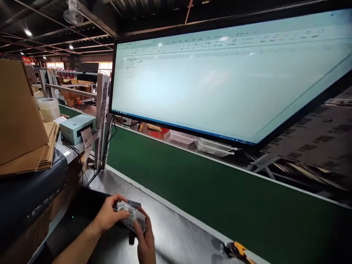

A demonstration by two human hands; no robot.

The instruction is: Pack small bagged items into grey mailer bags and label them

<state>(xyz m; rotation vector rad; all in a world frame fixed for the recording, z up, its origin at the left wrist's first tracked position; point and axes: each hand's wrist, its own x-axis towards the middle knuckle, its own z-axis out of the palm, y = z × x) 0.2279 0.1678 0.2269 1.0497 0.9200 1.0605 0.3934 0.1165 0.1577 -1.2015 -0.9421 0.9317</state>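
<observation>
Between both hands is a small packet in shiny, crinkled silvery wrapping (131,216); what it contains cannot be made out. My left hand (111,212) grips its left end, thumb across the top. At the right end my right hand (145,231) closes round it, thumb on the near face and fingers behind. The packet is held tilted above the metal worktop (176,231). A dark keyboard-like slab (88,200) lies under and left of the hands, partly covered by my left arm.
A large monitor (209,84) hangs ahead over a green conveyor belt (192,179). To the left stand a label printer (77,129) with a label hanging out, tape rolls (48,109) and cardboard boxes (20,117). A yellow-and-black tool (239,250) lies at the lower right.
</observation>
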